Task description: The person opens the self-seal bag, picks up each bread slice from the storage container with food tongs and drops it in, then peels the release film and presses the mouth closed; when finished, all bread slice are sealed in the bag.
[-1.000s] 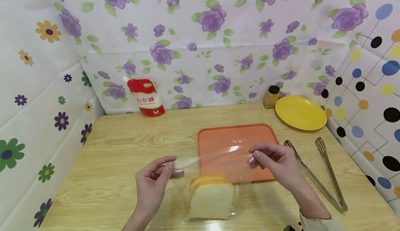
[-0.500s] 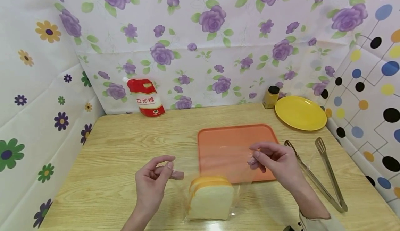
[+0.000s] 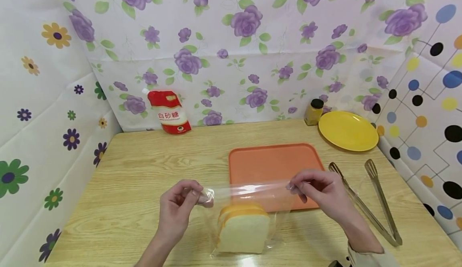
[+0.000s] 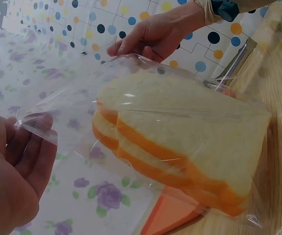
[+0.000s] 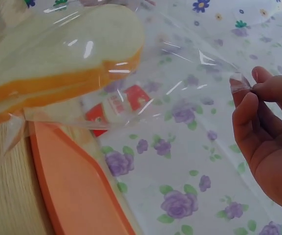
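A clear plastic bag [image 3: 249, 193] holds several slices of bread [image 3: 243, 233] at the front middle of the table. My left hand [image 3: 180, 203] pinches the bag's upper left corner between thumb and fingers. At the upper right corner, my right hand [image 3: 319, 189] pinches the film the same way. The top edge is stretched taut between both hands. In the left wrist view the bread [image 4: 189, 132] stands upright inside the film, its orange-brown crust towards that camera. From the right wrist, the bag's corner is seen gathered at the fingertips of my right hand [image 5: 268, 127].
Just behind the bag lies an orange tray [image 3: 274, 160]. Metal tongs [image 3: 382, 203] lie spread to its right. A yellow plate [image 3: 348, 130] and a black-lidded jar [image 3: 313, 112] are at the back right. A red and white sugar pouch [image 3: 167, 112] leans on the back wall.
The bag's top edge, slack and hard to see half a second ago, is now pulled tight between my hands. My right hand has dipped slightly. The bread stays in place.
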{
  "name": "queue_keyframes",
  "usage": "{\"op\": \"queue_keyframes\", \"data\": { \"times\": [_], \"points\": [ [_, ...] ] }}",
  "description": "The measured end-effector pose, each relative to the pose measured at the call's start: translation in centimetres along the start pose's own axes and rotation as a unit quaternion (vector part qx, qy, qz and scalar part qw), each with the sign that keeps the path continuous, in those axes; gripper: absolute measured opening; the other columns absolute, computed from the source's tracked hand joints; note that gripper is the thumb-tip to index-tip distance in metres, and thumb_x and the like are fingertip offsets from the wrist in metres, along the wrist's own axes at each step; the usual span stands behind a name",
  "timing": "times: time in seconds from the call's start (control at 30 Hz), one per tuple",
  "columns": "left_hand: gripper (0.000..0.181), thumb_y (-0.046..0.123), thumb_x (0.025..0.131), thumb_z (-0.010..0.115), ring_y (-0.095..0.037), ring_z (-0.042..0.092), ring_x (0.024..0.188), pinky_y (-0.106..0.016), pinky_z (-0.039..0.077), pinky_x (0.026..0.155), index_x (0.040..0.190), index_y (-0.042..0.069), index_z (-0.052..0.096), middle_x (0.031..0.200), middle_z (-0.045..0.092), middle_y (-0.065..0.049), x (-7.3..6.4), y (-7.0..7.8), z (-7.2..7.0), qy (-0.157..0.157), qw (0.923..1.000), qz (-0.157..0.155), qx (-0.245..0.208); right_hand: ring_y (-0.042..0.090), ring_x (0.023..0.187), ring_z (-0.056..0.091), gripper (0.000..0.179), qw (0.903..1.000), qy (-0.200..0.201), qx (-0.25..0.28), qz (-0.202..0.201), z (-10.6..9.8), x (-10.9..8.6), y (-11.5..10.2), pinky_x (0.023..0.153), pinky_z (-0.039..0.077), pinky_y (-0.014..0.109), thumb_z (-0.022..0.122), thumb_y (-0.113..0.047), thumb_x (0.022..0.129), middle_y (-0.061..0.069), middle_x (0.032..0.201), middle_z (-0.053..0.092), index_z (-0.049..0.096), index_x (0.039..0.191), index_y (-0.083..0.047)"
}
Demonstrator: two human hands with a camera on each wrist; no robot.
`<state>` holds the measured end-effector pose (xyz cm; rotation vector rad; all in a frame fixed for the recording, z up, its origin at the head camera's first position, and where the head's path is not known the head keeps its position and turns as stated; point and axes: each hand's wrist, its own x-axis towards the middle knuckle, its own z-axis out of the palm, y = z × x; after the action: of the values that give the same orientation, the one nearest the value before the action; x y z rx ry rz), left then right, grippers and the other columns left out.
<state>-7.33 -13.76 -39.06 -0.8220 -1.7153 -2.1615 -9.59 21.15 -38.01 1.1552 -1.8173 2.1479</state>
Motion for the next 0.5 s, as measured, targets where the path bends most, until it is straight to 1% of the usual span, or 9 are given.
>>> {"op": "queue_keyframes", "data": {
  "times": [0.1,0.27,0.37,0.5],
  "points": [
    [0.007,-0.015,0.099,0.046,-0.015,0.073,0.074,-0.037,0.061,0.069,0.096,-0.016,0.052,0.085,0.072,-0.001,0.07,-0.01,-0.06,-0.010,0.9999,-0.001,0.012,0.022,0.070,0.059,0.036,0.9999,-0.010,-0.012,-0.008,-0.11,-0.10,-0.07,0.052,0.048,0.033,0.047,0.030,0.089,0.017,0.101,0.070,0.068,0.108,0.006],
    [0.009,-0.013,0.100,0.045,-0.011,0.071,0.076,-0.030,0.060,0.070,0.092,-0.014,0.050,0.087,0.069,0.002,0.20,-0.16,-0.15,-0.019,0.9996,0.010,0.018,0.021,0.075,0.059,0.037,0.9988,-0.035,-0.021,-0.029,-0.29,-0.11,-0.11,0.053,0.049,0.033,0.048,0.030,0.088,0.019,0.103,0.069,0.067,0.110,0.007],
    [0.010,-0.012,0.101,0.044,-0.009,0.069,0.077,-0.027,0.058,0.070,0.092,-0.014,0.049,0.088,0.067,0.003,0.26,-0.24,-0.21,-0.022,0.9994,0.018,0.019,0.021,0.071,0.056,0.041,0.9979,-0.045,-0.025,-0.039,-0.40,-0.13,-0.06,0.051,0.048,0.032,0.047,0.033,0.086,0.018,0.103,0.068,0.067,0.112,0.008],
    [0.013,-0.014,0.100,0.038,-0.010,0.069,0.079,-0.027,0.057,0.071,0.092,-0.015,0.048,0.089,0.068,0.003,0.28,-0.23,-0.20,-0.028,0.9993,0.024,-0.004,0.022,0.067,0.052,0.047,0.9968,-0.053,-0.030,-0.052,-0.49,-0.16,-0.03,0.048,0.045,0.031,0.044,0.036,0.081,0.019,0.106,0.068,0.066,0.113,0.008]
  ]
}}
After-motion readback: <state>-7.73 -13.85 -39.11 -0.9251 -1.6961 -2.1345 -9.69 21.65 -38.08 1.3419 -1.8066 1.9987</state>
